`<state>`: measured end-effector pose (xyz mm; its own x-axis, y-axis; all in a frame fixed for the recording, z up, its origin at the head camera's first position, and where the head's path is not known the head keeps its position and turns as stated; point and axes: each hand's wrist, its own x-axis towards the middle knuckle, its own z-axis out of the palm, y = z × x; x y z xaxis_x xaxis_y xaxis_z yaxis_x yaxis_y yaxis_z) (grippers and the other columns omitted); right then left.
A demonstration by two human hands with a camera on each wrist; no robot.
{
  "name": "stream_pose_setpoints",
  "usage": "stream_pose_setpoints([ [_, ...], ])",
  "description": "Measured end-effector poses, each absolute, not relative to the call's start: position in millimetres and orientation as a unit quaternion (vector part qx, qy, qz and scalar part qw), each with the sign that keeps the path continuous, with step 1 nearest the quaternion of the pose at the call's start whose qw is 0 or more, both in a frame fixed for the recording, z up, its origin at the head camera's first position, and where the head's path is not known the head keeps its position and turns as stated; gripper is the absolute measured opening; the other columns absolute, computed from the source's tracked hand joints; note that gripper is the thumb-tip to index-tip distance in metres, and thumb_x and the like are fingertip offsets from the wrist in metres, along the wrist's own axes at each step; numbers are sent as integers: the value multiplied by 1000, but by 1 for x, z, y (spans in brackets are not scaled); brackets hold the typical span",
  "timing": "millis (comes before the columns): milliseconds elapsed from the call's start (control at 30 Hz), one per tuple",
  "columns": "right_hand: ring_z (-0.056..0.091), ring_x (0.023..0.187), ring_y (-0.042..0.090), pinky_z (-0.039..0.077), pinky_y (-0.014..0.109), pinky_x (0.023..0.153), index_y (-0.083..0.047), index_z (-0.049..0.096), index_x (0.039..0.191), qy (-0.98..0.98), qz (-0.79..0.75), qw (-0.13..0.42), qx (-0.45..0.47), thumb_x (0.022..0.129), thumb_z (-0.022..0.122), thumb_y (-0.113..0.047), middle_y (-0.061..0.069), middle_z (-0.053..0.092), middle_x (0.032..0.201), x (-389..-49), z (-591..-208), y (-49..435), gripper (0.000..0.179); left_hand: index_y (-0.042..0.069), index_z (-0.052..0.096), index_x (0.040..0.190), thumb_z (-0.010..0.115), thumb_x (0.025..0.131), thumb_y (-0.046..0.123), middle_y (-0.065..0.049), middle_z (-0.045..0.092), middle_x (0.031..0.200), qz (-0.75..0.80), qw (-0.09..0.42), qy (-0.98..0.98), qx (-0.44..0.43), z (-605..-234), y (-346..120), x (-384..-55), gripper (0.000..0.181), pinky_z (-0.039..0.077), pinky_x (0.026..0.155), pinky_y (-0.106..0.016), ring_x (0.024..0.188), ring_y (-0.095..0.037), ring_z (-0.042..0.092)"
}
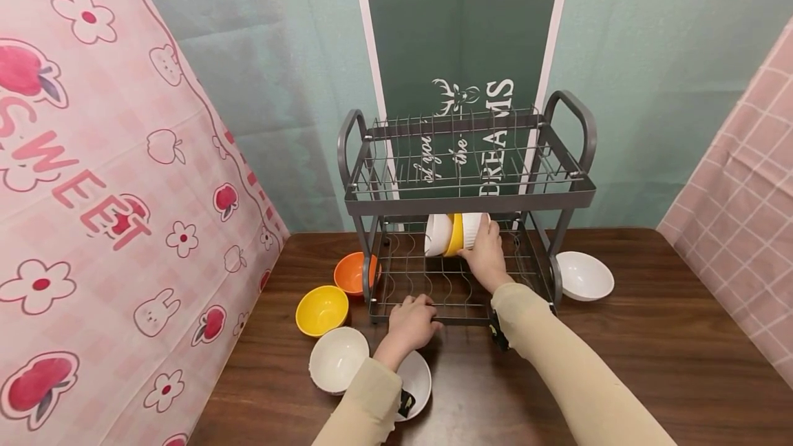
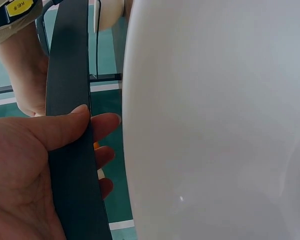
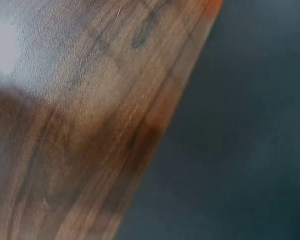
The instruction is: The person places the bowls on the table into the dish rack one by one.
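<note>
A dark grey two-tier dish rack (image 1: pixel 471 204) stands on the table. Inside its lower tier my right hand (image 1: pixel 486 255) grips a white ribbed bowl (image 1: pixel 472 227), thumb below and fingers over the far side. Left of that bowl, a yellow bowl (image 1: pixel 456 236) and a white bowl (image 1: pixel 437 234) sit tipped on their sides in the wires. My left hand (image 1: pixel 411 322) holds the front rail (image 2: pixel 72 175) of the lower tier, thumb on one face and fingers behind. The right wrist view has only the table and a blurred dark surface, no hand.
Left of the rack are an orange bowl (image 1: pixel 353 274), a yellow bowl (image 1: pixel 322 311) and a cream bowl (image 1: pixel 339 360). A white bowl (image 1: pixel 418 380) lies under my left wrist. Another white bowl (image 1: pixel 585 276) is right of the rack. Wire dividers line the upper tier.
</note>
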<state>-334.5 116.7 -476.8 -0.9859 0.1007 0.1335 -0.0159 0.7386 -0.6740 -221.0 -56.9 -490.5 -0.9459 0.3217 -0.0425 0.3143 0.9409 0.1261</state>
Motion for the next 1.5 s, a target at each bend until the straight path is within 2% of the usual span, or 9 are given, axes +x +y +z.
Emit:
stream_pose_setpoints([
  [433, 30, 128, 48, 35, 54, 101, -5, -1, 148, -926, 365, 96, -15, 77, 75, -16, 27, 10, 147, -332, -482, 118, 104, 25, 70, 103, 60, 86, 40, 6, 57, 117, 63, 34, 985, 159, -488, -56, -219, 25, 44, 80, -38, 105, -18, 51],
  [667, 28, 130, 47, 35, 55, 101, -8, -2, 148, -928, 363, 87, -4, 77, 74, -16, 25, 9, 149, -331, -481, 123, 105, 25, 70, 103, 60, 85, 40, 6, 57, 116, 63, 30, 985, 159, -487, -56, -219, 25, 44, 80, -38, 105, -19, 52],
  [1167, 27, 131, 48, 35, 58, 99, -7, 1, 148, -924, 366, 111, 7, 79, 73, -17, 28, 12, 148, -316, -482, 131, 100, 24, 70, 101, 61, 85, 40, 6, 57, 115, 63, 26, 985, 159, -489, -57, -219, 25, 44, 79, -39, 104, -19, 52],
  [1500, 19, 137, 44, 28, 61, 102, -6, 5, 148, -932, 341, 123, 9, 81, 69, -23, 25, 11, 151, -298, -483, 139, 95, 23, 70, 102, 61, 85, 39, 5, 57, 116, 71, 28, 984, 160, -488, -57, -218, 25, 44, 80, -40, 105, -19, 51],
])
